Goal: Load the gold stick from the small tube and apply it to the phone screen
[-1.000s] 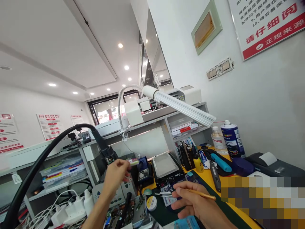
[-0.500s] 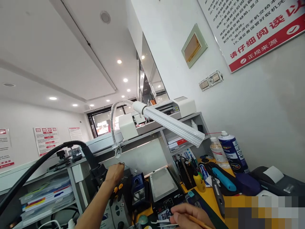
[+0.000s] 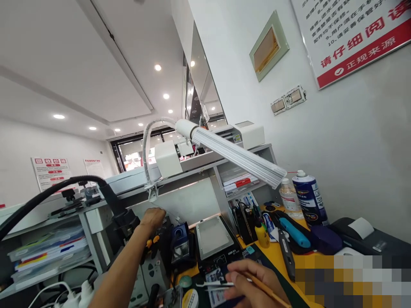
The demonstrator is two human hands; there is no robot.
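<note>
Far left on the white wall hang posters with red headings too small to read, above shelves stacked with folders. A black hose arcs from the left edge to a dark nozzle just left of the left hand. That hand is stretched far out, back toward the camera, fingers curled down at the top of a dark unit with orange knobs; whether it grips anything cannot be told. Just right of it stands a blue station, then a black hot plate with a pale top and a small white label I cannot read. A white gooseneck lamp reaches over them from the shelf. Near the bottom edge the right hand is loosely closed on a thin yellow stick, beside white tweezers on a dark mat. Farther right on the yellow tabletop lie a teal-handled tool, a clear bottle and a blue spray can with unreadable print. On the right wall a red-banded notice reads "请仔细阅读" and "正规来源".
</note>
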